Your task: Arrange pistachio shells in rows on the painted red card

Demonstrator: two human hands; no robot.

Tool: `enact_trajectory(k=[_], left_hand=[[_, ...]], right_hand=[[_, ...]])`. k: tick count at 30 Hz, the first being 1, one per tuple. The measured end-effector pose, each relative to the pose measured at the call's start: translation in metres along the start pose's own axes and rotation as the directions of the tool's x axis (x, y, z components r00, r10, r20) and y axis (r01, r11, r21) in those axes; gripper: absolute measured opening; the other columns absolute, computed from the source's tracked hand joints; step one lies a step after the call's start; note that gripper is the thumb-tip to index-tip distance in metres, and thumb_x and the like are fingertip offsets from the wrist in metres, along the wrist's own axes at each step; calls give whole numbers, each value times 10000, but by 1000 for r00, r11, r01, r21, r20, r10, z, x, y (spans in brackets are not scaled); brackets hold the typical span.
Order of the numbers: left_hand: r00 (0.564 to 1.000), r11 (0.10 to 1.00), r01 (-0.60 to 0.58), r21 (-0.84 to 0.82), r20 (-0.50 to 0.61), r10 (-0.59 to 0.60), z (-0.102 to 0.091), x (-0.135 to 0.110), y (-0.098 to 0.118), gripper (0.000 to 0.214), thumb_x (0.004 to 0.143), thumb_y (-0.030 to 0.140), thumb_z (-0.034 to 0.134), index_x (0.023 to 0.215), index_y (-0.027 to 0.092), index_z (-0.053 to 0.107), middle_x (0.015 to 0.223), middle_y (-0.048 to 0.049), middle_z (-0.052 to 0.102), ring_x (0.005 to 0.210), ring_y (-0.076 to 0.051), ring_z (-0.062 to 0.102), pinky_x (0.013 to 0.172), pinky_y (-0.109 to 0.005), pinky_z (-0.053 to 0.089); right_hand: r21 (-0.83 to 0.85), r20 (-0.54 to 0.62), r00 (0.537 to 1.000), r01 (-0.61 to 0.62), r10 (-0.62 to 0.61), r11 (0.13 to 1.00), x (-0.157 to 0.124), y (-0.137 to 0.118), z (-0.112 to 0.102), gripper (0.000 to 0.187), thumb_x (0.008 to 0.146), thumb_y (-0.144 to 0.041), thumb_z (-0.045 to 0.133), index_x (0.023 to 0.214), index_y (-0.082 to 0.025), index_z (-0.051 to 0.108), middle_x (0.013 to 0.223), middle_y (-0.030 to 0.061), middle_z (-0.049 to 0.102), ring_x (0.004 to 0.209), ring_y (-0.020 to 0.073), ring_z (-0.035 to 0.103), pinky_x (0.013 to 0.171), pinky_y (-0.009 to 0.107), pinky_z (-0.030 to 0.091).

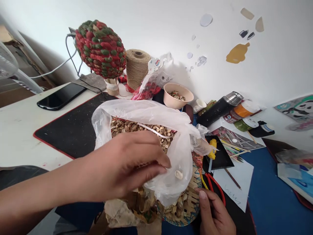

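My left hand reaches across a thin white plastic bag from the left. Its thumb and forefinger are pinched together by the bag's near edge; what lies between them is hidden. Brown nutshells, like pistachio shells, fill the open bag. One pale shell rests on the plastic, just right of those fingertips. At the lower right, my right hand is beside the rim of a round woven basket, thumb and forefinger close together. Whatever they pinch is too small to make out. More shells lie in the basket.
Torn brown paper sits in front. Red-handled scissors and a yellow glue gun on a black tray are to the right. Behind stand a shell bowl, twine spool, black flask and red-green ball.
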State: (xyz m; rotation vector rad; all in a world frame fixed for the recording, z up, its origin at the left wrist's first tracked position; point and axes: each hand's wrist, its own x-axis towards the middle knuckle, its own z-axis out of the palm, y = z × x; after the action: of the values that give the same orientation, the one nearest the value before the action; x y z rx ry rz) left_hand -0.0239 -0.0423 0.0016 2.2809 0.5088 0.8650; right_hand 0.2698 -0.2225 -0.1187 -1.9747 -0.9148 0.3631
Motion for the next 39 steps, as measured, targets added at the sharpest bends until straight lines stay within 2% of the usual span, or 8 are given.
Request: enact_trajectory(k=[7,10,15,19,27,31,34,39], left_hand=[[988,959,-84,270,150,44,21,13,6,178,1203,319,746,1330,217,819,1183,-91,807,1091,-288,766,962,-404,603],[979,954,-61,294,206,-1,25,17,5,99,1169,206,724,1202,228,815,1134,-68,798,1070,-276,757,918,-390,586],[950,935,-46,353,304,-68,35,24,1,66,1120,173,787,1147,227,814,1126,-54,816,1104,-287,792,1021,-424,604],[929,919,-60,389,359,-90,45,24,-7,98,1098,165,803,1022,226,790,1004,-44,808,963,-281,789,894,-411,588],[886,967,215,135,391,-251,46,31,-11,186,1097,90,751,1130,245,847,1062,1,903,910,-201,839,796,-283,555],[955,993,119,6,274,-116,45,30,-1,219,1135,83,691,1164,242,839,1104,-20,900,942,-185,839,837,-263,586],[966,996,31,-86,260,-8,44,31,3,231,1188,115,649,1202,237,845,1112,-48,889,964,-181,839,874,-263,609],[966,995,76,-70,253,-56,36,32,-2,234,1192,125,651,1207,240,854,1100,-37,891,985,-181,844,911,-260,621]], right_hand=[[43,20,999,32,-33,999,-1,0,1,745,1013,-970,752,969,-254,953,1033,79,939,971,291,884,915,306,673],[75,24,999,20,-22,997,-2,0,2,734,1018,-961,757,975,-255,953,1034,74,936,968,283,878,906,300,664],[87,49,998,38,-42,995,-3,3,3,690,1052,-907,762,983,-247,949,1049,84,936,952,284,869,900,310,668],[84,52,997,60,-64,995,0,9,1,640,1085,-856,754,990,-256,955,1050,85,937,954,281,873,910,309,681],[41,176,967,180,-185,983,15,21,-13,514,1124,-702,774,1000,-249,983,1002,92,945,897,266,920,808,260,718],[44,177,962,203,-208,978,14,19,-12,495,1134,-678,772,1000,-250,980,992,90,942,882,263,920,801,259,720],[53,177,959,213,-219,976,15,18,-12,469,1134,-661,779,995,-258,975,961,77,932,863,252,912,780,248,708],[78,166,970,169,-180,983,10,11,-8,513,1113,-716,783,974,-255,961,923,74,912,865,257,893,776,260,692]])
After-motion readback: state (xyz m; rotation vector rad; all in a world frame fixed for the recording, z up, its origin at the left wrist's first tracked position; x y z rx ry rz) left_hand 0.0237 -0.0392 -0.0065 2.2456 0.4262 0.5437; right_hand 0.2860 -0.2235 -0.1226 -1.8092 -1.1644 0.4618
